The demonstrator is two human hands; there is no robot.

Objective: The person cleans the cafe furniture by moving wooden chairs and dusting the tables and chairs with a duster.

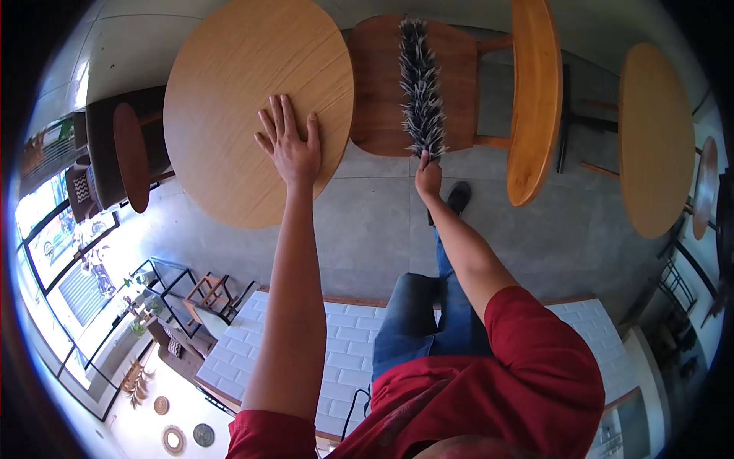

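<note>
My left hand (290, 145) lies flat with fingers spread on the light wood top of a round table (229, 99). In my right hand (429, 177) is the handle end of a duster (422, 88) with shaggy black and grey fibres. The duster stretches away from me across the brown wooden seat of a chair (375, 92). Its handle is mostly hidden in my closed fingers. The chair's curved backrest (533, 99) stands to the right of the seat, and the seat's left edge meets the table's rim in view.
Another round table (656, 138) stands at the right, with a dark stool (131, 157) at the far left. A white tiled counter (344, 359) is close behind my legs. Grey floor (367, 229) lies between. Windows (69, 252) are at the left.
</note>
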